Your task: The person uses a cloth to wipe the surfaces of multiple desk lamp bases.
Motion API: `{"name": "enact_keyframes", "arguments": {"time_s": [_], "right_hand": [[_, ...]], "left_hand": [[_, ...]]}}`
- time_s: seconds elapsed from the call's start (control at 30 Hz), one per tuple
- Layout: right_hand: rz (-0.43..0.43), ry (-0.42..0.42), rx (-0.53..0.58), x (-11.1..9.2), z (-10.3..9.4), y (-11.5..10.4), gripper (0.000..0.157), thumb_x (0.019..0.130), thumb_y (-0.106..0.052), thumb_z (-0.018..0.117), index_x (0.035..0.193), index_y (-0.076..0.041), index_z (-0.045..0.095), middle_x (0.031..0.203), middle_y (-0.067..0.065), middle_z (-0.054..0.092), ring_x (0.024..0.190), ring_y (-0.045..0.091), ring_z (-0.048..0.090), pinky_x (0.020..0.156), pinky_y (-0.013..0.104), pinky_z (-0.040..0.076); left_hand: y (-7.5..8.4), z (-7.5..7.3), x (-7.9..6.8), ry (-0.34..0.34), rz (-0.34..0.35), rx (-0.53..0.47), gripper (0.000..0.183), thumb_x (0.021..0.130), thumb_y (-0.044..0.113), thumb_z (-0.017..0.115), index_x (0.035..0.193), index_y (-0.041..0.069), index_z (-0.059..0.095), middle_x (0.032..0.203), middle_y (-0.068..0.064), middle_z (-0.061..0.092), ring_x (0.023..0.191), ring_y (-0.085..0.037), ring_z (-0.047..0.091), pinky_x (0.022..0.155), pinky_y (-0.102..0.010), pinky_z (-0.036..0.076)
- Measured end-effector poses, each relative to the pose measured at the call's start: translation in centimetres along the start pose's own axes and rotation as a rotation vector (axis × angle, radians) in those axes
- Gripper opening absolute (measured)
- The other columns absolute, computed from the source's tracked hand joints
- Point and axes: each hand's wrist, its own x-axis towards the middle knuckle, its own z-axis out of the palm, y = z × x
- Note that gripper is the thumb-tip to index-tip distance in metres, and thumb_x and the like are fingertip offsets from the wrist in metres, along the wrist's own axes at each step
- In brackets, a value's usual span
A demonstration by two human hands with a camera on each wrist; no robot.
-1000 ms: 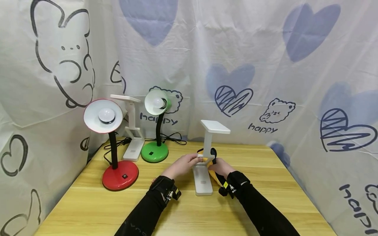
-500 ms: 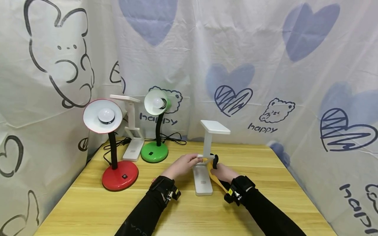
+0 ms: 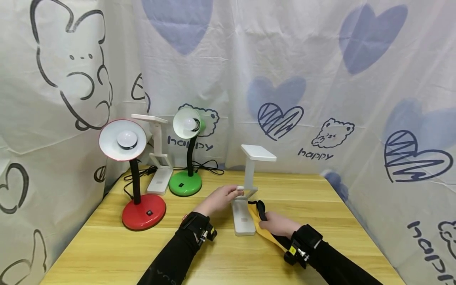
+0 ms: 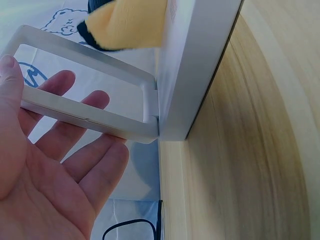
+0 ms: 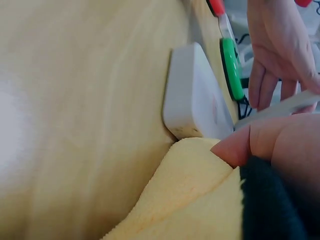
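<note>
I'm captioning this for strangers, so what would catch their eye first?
Probably the red lamp at left in the head view, with the green lamp behind it to the right. Centrally, the left hand holds a white lamp; beside it, the right hand grips a yellow cloth.

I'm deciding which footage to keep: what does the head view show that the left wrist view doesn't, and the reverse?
Head only: the red lamp, green lamp, rear white lamp, and right hand gripping the yellow cloth.

Left wrist only: the palm of the left hand.

Both: the left hand holding the nearer white lamp by its frame, and part of the yellow cloth.
</note>
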Motion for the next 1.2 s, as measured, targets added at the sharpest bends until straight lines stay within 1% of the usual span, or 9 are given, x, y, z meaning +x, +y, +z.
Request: {"name": "enact_keyframes", "arguments": {"time_s": [0.17,0.3,0.43,0.5,0.63,0.73,0.87,1.03,1.2], "right_hand": [[-0.022,-0.046,0.028,-0.7,0.2,0.1,0.015,0.093,-0.019,0.054,0.082,-0.009,0.055,0.058,-0.004,0.029,0.047,0.012,0.026,0.048,0.028,0.028],[0.006,-0.028,0.117,-0.6,0.3,0.1,0.017,0.093,-0.017,0.052,0.079,-0.008,0.047,0.060,-0.002,0.030,0.050,0.014,0.026,0.051,0.029,0.028],[0.065,0.048,0.189,0.3,0.3,0.0,0.016,0.092,-0.018,0.053,0.091,-0.003,0.049,0.070,0.004,0.044,0.057,0.017,0.041,0.056,0.029,0.036],[0.088,0.075,0.207,1.0,0.2,-0.1,0.019,0.090,-0.018,0.053,0.097,0.000,0.051,0.075,0.007,0.049,0.062,0.018,0.047,0.059,0.030,0.039],[0.112,0.105,0.222,2.6,-0.4,-0.2,0.021,0.088,-0.017,0.054,0.099,0.000,0.053,0.077,0.008,0.053,0.064,0.019,0.051,0.061,0.030,0.041],[0.105,0.137,0.226,3.8,-0.8,-0.1,0.016,0.087,-0.015,0.055,0.093,0.000,0.054,0.075,0.007,0.052,0.064,0.019,0.051,0.061,0.029,0.040],[0.085,0.184,0.213,5.2,-1.4,0.1,0.011,0.088,-0.012,0.055,0.085,-0.001,0.054,0.070,0.006,0.047,0.062,0.019,0.048,0.060,0.029,0.038],[0.058,0.220,0.182,6.7,-2.0,0.3,0.015,0.091,-0.012,0.053,0.080,-0.003,0.051,0.062,0.001,0.038,0.056,0.016,0.040,0.059,0.029,0.034],[0.050,0.239,0.176,7.9,-2.4,0.8,0.016,0.092,-0.013,0.052,0.080,-0.002,0.050,0.061,0.001,0.033,0.056,0.016,0.035,0.059,0.029,0.031]], "left_hand": [[-0.1,0.1,-0.1,0.004,0.000,-0.002,0.038,0.098,0.059,0.037,0.109,0.034,0.063,0.123,-0.001,0.065,0.111,-0.013,0.058,0.098,-0.046,0.045],[-0.1,0.0,-0.1,0.000,0.006,0.009,0.033,0.098,0.058,0.036,0.106,0.039,0.062,0.123,0.000,0.065,0.113,-0.013,0.058,0.099,-0.046,0.044],[-0.1,-0.1,-0.1,-0.002,0.018,0.013,0.039,0.099,0.056,0.036,0.111,0.032,0.064,0.122,0.000,0.065,0.113,-0.013,0.058,0.099,-0.046,0.044],[-0.1,-0.1,-0.1,-0.002,0.018,0.017,0.043,0.099,0.056,0.036,0.114,0.028,0.064,0.121,0.004,0.065,0.114,-0.013,0.057,0.099,-0.045,0.044],[-0.1,-0.1,0.0,-0.001,0.015,0.028,0.047,0.099,0.058,0.036,0.118,0.025,0.064,0.119,0.013,0.063,0.116,-0.012,0.057,0.101,-0.045,0.043],[0.0,-0.1,0.0,-0.002,0.015,0.037,0.047,0.098,0.060,0.035,0.117,0.027,0.064,0.118,0.016,0.062,0.117,-0.012,0.056,0.101,-0.044,0.043],[0.0,-0.2,0.0,-0.007,0.019,0.044,0.046,0.098,0.059,0.035,0.116,0.029,0.064,0.119,0.012,0.063,0.115,-0.012,0.057,0.100,-0.044,0.044],[-0.1,-0.2,0.1,-0.021,0.019,0.036,0.047,0.098,0.060,0.035,0.115,0.027,0.064,0.121,0.005,0.064,0.114,-0.012,0.057,0.099,-0.045,0.044],[-0.1,-0.2,0.1,-0.021,0.017,0.023,0.049,0.097,0.061,0.035,0.113,0.025,0.064,0.120,0.002,0.065,0.111,-0.012,0.057,0.097,-0.046,0.044]]}}
